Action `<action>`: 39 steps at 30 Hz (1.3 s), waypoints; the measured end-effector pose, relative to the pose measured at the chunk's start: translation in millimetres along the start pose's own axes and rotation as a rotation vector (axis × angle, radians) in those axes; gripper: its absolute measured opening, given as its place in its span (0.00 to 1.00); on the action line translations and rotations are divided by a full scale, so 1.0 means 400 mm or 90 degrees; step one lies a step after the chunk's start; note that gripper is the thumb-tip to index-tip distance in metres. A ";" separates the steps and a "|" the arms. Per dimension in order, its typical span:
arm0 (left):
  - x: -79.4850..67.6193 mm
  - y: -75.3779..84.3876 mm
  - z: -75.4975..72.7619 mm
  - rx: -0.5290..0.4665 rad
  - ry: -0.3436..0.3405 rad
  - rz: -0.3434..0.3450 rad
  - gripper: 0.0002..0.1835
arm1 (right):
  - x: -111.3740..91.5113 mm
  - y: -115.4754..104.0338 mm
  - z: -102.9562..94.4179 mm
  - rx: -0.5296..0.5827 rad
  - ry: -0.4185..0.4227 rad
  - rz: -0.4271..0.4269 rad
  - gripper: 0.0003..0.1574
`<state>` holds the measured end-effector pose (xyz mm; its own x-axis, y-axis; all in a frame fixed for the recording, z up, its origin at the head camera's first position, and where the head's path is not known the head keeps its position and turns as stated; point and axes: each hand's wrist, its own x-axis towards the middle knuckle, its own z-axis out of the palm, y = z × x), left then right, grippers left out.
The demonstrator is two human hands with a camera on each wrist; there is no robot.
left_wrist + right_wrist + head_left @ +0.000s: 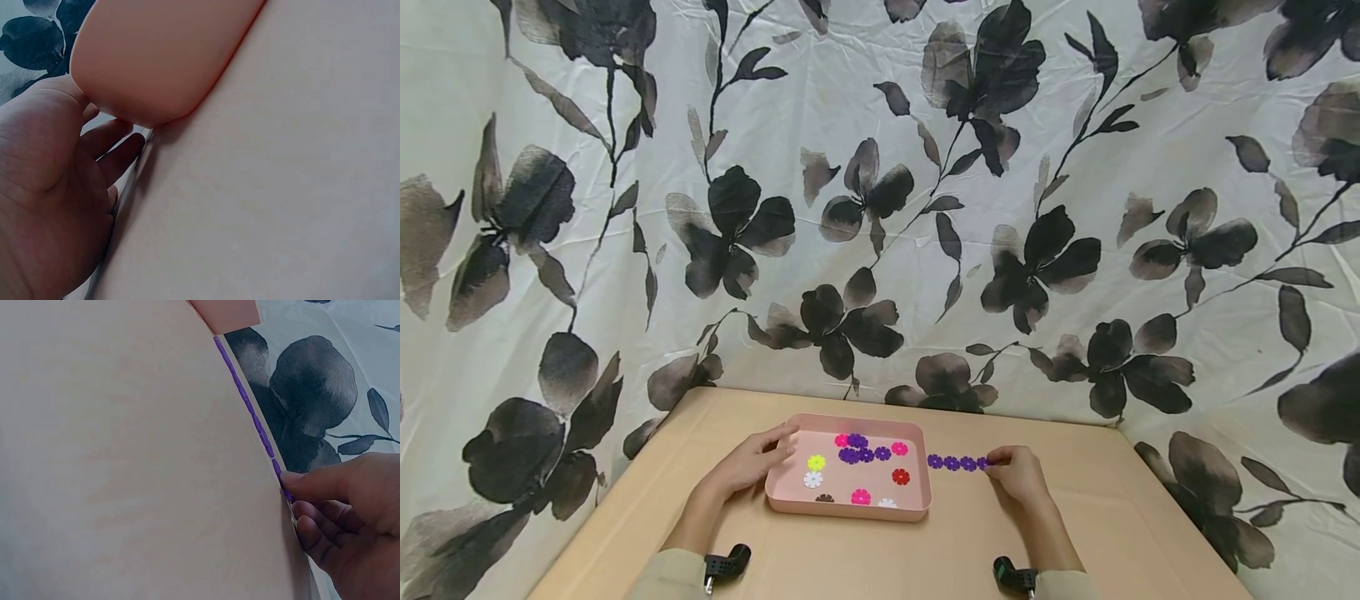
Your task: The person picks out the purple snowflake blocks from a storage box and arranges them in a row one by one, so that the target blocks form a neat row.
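My left hand (742, 467) holds the left end of a shallow pink tray (850, 509), thumb at the rim. Curled fingers show beneath the tray's wall (144, 62) in the left wrist view. To the right of the tray, a straight row of purple flower-shaped plastic pieces (952, 463) lies flat on the table. My right hand (1019, 479) pinches the row's right end between thumb and fingers, hiding part of the last piece. Seen edge-on in the right wrist view, the purple row (253, 419) runs from near the tray to the fingertips.
Inside the tray are several more purple pieces (866, 455), plus pink (861, 497), red (901, 477), yellow (816, 462) and white (813, 479) ones. A tan-covered table (985, 550) lies under everything. Behind it hangs a floral cloth (925, 333).
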<state>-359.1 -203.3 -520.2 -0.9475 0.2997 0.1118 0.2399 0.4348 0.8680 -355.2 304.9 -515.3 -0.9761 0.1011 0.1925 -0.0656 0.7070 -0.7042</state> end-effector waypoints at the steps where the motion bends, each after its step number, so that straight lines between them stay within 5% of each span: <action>1: 0.000 -0.001 0.000 -0.004 0.001 -0.001 0.30 | 0.000 -0.001 0.000 0.000 0.005 -0.004 0.06; 13: 0.004 -0.007 -0.006 -0.005 0.000 0.018 0.30 | 0.002 -0.047 -0.012 0.088 0.072 0.025 0.16; 20: 0.001 -0.005 -0.004 -0.017 0.000 0.013 0.30 | 0.005 -0.083 0.002 0.125 0.092 -0.030 0.15; 30: -0.004 -0.005 -0.001 -0.019 0.000 0.009 0.29 | 0.000 -0.166 0.061 0.160 0.060 -0.137 0.16; 39: -0.004 -0.004 0.000 -0.021 0.000 0.004 0.29 | -0.011 -0.238 0.120 0.185 -0.004 -0.155 0.15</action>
<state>-358.0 -204.4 -521.7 -0.9459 0.3023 0.1181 0.2395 0.4046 0.8826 -354.5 203.5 -482.1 -0.9257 -0.0501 0.3749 -0.3512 0.4822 -0.8026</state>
